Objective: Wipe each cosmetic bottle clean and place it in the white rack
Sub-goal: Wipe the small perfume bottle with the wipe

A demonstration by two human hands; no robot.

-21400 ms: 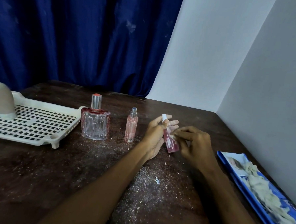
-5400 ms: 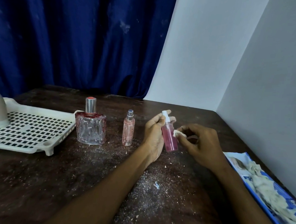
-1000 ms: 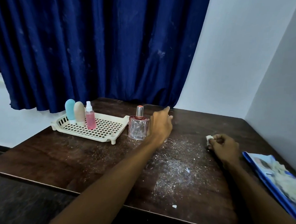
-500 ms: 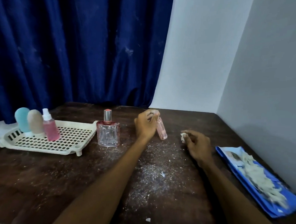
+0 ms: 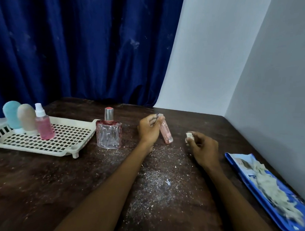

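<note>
Now my left hand (image 5: 148, 131) grips the just-taken slim pale-pink silver-capped bottle (image 5: 165, 133), my right hand (image 5: 202, 149) pinching the small white wipe (image 5: 189, 135), ready.

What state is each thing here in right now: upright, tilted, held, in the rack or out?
Slim pink bottle: tilted, gripped by the left hand.
White wad: pinched by the right hand.
Glass perfume bottle: upright on the table, outside the white rack.
Blue tube, beige tube, pink spray bottle: upright in the white rack.
Blue packet: lying open, pale wadding showing.
</note>
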